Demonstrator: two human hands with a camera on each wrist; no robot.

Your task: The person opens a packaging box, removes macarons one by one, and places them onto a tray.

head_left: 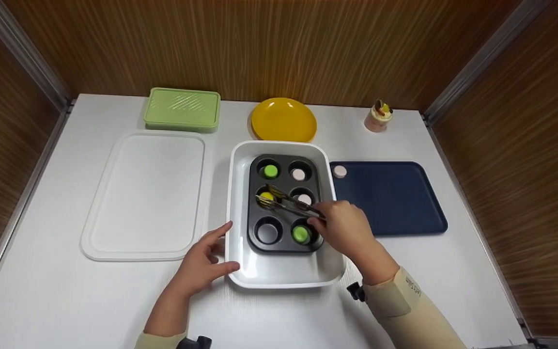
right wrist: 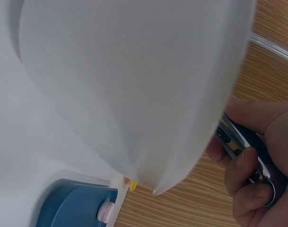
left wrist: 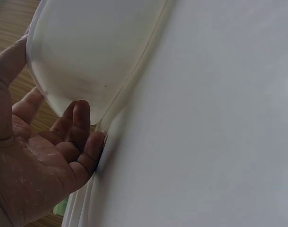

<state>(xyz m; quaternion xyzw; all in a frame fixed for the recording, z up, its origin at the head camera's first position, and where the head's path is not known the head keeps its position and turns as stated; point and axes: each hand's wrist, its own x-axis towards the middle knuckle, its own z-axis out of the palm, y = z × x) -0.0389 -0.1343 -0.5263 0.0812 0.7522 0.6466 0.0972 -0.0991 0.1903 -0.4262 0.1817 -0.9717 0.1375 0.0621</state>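
Note:
My right hand [head_left: 346,225] grips metal tongs [head_left: 291,201], whose tips are at a small yellow piece [head_left: 266,198] in the middle left cup of a dark muffin tin [head_left: 285,206]. In the right wrist view, the fingers curl round the tongs' handle [right wrist: 243,144]; the tips are hidden behind the tub. The tin lies inside a white tub [head_left: 279,271]. Other cups hold green pieces [head_left: 301,234] and pale pink pieces [head_left: 298,174]; the front left cup [head_left: 268,231] is bare. My left hand [head_left: 201,266] touches the tub's left rim with spread thumb and forefinger, other fingers loosely bent below.
Left of the tub lies a white lid [head_left: 148,194]. A green lidded box [head_left: 182,107] and yellow plate [head_left: 284,119] stand behind. At right, a navy tray [head_left: 395,198] bears one pale pink piece [head_left: 340,171]. A decorated cup [head_left: 378,117] stands at the back right.

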